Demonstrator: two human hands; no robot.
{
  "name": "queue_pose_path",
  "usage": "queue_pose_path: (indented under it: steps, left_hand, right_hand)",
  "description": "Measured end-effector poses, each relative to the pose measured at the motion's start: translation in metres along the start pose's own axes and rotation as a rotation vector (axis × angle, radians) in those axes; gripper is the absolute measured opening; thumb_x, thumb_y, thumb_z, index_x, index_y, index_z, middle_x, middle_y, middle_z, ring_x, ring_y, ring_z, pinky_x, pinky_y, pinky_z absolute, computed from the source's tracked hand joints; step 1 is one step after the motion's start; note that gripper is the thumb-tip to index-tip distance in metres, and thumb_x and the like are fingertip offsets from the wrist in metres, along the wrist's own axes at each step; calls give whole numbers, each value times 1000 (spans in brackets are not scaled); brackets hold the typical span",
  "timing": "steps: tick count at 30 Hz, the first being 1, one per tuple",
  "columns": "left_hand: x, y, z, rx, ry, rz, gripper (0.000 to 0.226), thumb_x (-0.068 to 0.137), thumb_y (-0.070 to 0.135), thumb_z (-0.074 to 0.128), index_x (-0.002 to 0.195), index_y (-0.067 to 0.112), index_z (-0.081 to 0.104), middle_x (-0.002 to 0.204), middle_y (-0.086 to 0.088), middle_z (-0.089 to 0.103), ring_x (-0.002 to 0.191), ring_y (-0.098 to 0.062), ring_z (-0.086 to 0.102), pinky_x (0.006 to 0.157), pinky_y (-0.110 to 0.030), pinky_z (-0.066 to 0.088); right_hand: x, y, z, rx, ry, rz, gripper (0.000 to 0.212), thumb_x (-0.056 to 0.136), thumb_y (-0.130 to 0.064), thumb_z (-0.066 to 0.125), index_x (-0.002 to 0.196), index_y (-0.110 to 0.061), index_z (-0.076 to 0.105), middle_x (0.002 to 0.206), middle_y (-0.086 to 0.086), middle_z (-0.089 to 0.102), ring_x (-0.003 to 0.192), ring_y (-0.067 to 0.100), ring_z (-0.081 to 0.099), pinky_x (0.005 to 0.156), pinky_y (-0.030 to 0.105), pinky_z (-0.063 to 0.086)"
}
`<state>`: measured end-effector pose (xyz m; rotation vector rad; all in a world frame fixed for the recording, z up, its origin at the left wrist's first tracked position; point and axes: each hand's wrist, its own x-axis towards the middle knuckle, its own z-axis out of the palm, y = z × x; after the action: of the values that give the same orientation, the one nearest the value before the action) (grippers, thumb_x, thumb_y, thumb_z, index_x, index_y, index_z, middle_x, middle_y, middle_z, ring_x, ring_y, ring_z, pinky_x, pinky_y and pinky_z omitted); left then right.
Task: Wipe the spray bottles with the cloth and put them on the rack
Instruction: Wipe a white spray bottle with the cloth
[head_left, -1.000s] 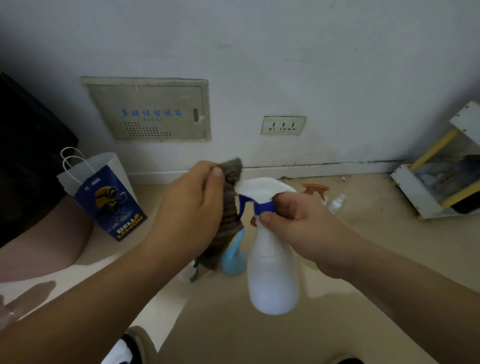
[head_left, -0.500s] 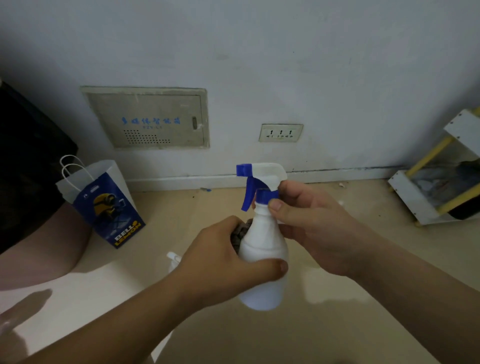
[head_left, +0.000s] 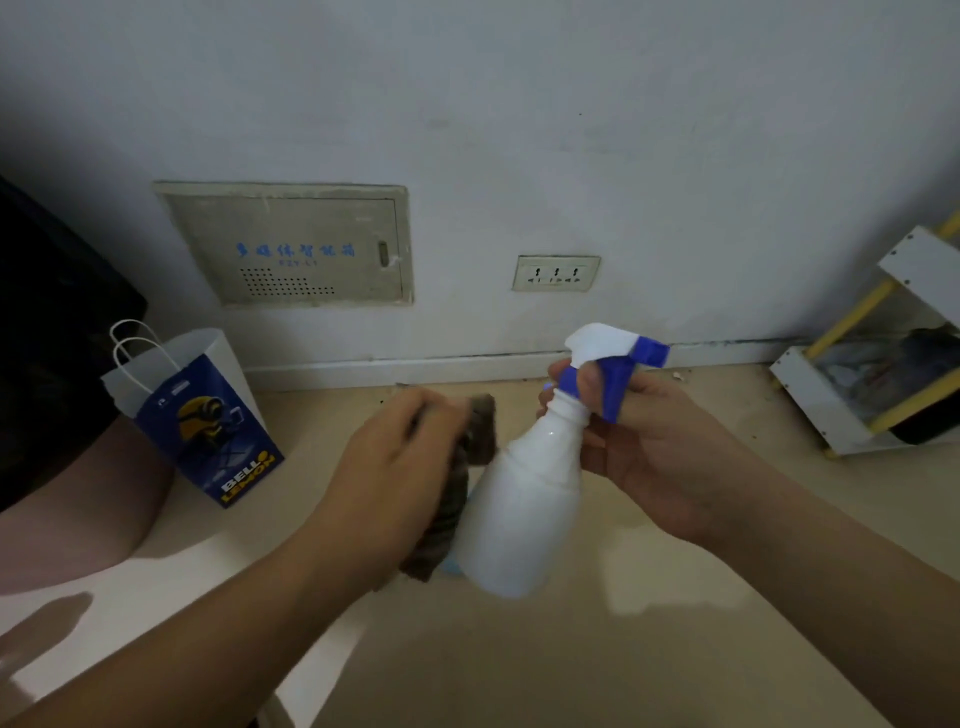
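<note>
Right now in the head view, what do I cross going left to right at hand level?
paper bag → left hand → cloth → spray bottle → right hand → rack

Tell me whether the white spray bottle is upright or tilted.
Tilted. The spray bottle, gripped by the right hand, slants: base lower left, nozzle upper right.

The bottle (head_left: 524, 499) is in the middle, between the hands. The cloth (head_left: 457, 488) is just left of it. The bag (head_left: 208, 421) stands far left, the rack (head_left: 878, 374) far right by the wall (head_left: 519, 130).
</note>
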<state>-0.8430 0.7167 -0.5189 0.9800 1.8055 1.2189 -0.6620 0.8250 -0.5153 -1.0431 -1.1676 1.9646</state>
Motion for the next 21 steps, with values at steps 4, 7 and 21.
queue_pose_path:
  steps: [4, 7, 21]
  left_hand:
    - [-2, 13, -3, -310, 97, -45, 29, 105, 24, 39, 89, 29, 63, 72, 1, 65, 66, -16, 63, 54, -28, 57]
    - [-13, 14, 0, -81, -12, 451, 30, 102, 25, 43, 118, 40, 62, 103, 13, 69, 97, -10, 67, 82, -31, 60]
    - [-11, -23, 23, 146, -63, 255, 34, 102, 40, 37, 116, 32, 68, 102, 13, 68, 95, -3, 63, 81, -29, 48]
  right_hand:
    - [0, 3, -4, 78, -172, 37, 57, 62, -44, 97, 108, -16, 82, 125, 11, 74, 118, 30, 70, 85, 41, 63]
    - [0, 9, 6, 101, -239, 55, 63, 68, -39, 94, 121, -10, 76, 133, 14, 70, 118, 32, 69, 92, 44, 61]
    - [-1, 12, 26, 14, -15, 67, 46, 85, -30, 68, 118, 1, 71, 111, 19, 77, 88, 28, 73, 80, 40, 64]
